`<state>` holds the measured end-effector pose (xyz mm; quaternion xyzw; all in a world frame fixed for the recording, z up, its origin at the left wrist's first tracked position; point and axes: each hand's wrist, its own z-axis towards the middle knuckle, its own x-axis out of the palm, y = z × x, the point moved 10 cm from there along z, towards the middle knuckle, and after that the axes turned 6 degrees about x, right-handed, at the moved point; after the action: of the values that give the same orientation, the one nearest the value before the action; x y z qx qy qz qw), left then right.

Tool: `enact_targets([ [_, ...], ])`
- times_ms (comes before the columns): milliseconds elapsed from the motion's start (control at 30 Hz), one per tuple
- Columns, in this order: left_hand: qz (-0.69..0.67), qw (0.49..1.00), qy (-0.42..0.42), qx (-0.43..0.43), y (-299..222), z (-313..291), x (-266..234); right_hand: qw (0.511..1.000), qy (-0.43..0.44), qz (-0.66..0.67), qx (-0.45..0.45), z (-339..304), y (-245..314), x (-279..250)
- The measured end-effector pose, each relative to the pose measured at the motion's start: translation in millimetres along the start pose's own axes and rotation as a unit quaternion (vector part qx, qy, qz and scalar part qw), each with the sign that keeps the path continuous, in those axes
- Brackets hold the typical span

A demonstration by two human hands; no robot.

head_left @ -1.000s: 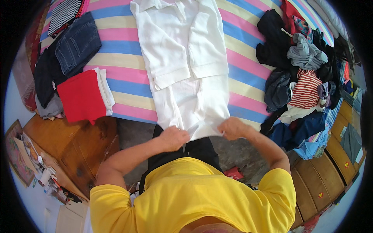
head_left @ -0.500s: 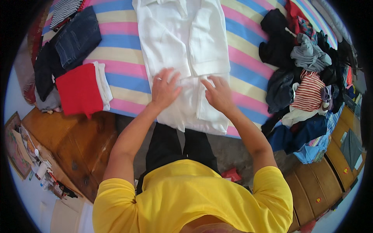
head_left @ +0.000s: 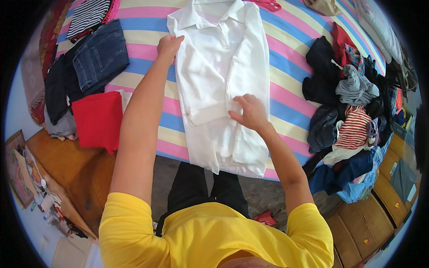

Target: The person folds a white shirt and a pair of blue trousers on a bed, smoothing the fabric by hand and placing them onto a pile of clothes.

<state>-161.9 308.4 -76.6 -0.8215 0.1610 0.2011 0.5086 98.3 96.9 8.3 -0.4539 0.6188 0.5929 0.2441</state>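
Note:
A white collared shirt (head_left: 212, 58) lies lengthwise in front of me, its collar at the far end and its hem at the near bed edge. Both sleeves are folded in over the body, and a cuff (head_left: 208, 115) crosses the middle. At the shirt's far left side, below the shoulder, my left hand (head_left: 169, 48) is closed on the fabric edge, thumb on top; its other fingers are partly hidden. My right hand (head_left: 251, 111) rests over the right-hand sleeve near the cuff, fingers apart and holding nothing.
The bed wears a striped sheet (head_left: 290, 91). To the left lie folded dark jeans (head_left: 100, 53), a red folded garment (head_left: 97, 118) and striped clothes (head_left: 88, 18). A jumbled clothes pile (head_left: 353, 116) covers the right side. Wooden drawers (head_left: 357, 223) stand at the lower right.
My left hand has gone from the shirt's middle to its far left edge and closed there. My right hand stays near the cuff. The view has shifted, bringing the collar into sight.

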Motion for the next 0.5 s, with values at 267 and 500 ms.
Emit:
enact_targets([
  [267,-0.051,0.989,0.086,-0.112,-20.3,42.4,10.7,0.993,-0.106,0.045,0.036,63.5,20.0,-13.1],
  [500,-0.003,0.997,0.072,-0.011,-44.3,72.0,-7.2,0.974,-0.074,0.112,0.184,103.4,13.2,11.4],
])
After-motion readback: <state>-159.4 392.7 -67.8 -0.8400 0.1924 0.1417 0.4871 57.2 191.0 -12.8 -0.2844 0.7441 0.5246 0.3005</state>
